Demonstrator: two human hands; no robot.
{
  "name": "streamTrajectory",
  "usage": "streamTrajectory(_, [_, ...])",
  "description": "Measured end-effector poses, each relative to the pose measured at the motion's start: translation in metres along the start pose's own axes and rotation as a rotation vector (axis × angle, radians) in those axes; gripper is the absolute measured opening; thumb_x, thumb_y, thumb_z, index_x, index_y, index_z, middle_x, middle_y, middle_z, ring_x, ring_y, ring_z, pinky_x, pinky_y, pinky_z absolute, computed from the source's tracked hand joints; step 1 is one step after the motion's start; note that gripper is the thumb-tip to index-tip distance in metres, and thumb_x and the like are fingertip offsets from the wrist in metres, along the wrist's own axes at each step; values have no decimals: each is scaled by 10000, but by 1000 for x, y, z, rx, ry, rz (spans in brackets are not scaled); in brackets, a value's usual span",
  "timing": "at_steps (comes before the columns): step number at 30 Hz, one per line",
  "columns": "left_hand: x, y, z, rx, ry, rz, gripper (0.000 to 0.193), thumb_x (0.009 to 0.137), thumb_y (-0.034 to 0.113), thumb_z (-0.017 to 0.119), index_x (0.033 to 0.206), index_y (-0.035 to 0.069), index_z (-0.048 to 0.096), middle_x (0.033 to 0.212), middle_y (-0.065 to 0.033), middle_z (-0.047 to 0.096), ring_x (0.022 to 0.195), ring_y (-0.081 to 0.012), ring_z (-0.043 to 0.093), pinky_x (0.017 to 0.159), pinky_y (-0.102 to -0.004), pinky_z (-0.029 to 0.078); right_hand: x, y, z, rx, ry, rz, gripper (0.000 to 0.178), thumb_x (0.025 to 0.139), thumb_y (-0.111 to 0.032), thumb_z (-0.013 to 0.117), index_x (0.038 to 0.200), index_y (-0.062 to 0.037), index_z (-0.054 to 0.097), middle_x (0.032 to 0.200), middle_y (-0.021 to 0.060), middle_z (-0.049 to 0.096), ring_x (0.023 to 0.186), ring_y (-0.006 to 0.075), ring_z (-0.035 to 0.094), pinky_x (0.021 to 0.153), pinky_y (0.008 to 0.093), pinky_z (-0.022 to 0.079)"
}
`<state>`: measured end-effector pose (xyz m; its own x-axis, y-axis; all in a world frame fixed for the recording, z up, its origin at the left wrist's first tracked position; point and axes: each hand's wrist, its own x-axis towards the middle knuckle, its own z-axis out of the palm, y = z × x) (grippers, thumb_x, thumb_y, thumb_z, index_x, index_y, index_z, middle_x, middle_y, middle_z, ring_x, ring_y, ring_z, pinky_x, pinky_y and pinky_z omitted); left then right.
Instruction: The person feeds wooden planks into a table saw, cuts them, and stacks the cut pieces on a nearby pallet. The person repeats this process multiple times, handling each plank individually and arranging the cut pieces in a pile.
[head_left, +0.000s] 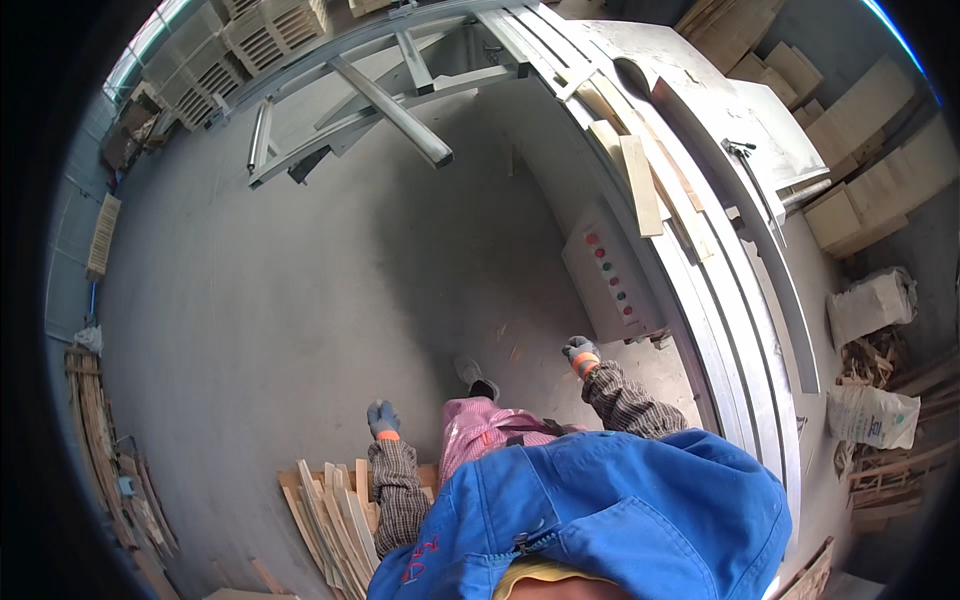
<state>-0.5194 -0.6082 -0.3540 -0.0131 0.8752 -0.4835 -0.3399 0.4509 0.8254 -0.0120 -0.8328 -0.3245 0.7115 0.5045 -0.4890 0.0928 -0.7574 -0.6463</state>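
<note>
My left hand [382,418], in a grey glove with an orange cuff, hangs over the floor beside a stack of wood strips [335,510]. Its fingers look loosely apart, and nothing shows in them. My right hand [580,353], gloved the same way, has its fingers curled in with nothing visible inside. It hangs near a control panel [607,275] with red and green buttons, apart from it. Long metal rails of a machine table [735,370] run along my right. Several pale wood strips [641,185] lie on the rails.
A metal frame [390,110] juts out from the machine ahead. Boards [865,110] lean at the far right, near a white sack [873,415] and scrap wood. Pale slatted crates [265,40] stand at the back left. More strips [95,430] are piled along the left side.
</note>
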Motion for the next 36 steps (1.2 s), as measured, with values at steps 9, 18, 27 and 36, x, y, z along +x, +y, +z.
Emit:
streamTrajectory(9, [256, 123, 207, 407, -9, 652, 522, 838, 171, 770, 1263, 20, 507, 1183, -141, 594, 1013, -210, 587, 890, -365, 502, 112, -117, 31, 114, 112, 10, 341, 779, -193, 768, 1088, -80, 680, 897, 57, 705, 806, 166, 644, 735, 323, 515])
streamTrajectory(18, [197, 221, 543, 1066, -157, 625, 994, 717, 421, 839, 1454, 41, 291, 1383, -261, 406, 1265, -400, 420, 1059, -459, 386, 239, -213, 41, 390, 135, 31, 344, 799, -190, 750, 1122, -98, 673, 940, 51, 703, 835, 160, 632, 744, 316, 500])
streamTrajectory(27, [215, 241, 673, 896, -41, 217, 1102, 641, 54, 844, 1515, 114, 175, 1388, -260, 338, 1138, -383, 559, 811, -431, 617, 379, -344, 50, 81, -7, 3, 366, 795, -317, 729, 1102, -120, 694, 1028, 125, 716, 994, 255, 674, 864, 364, 515])
streamTrajectory(36, [264, 227, 544, 1224, 60, 187, 1151, 580, 123, 819, 1506, 0, 147, 1417, -280, 375, 1300, -402, 418, 1090, -430, 373, 566, -421, 86, -443, -125, 297, 452, 858, -465, 632, 1114, -98, 701, 1094, 165, 689, 1064, 370, 632, 876, 443, 506])
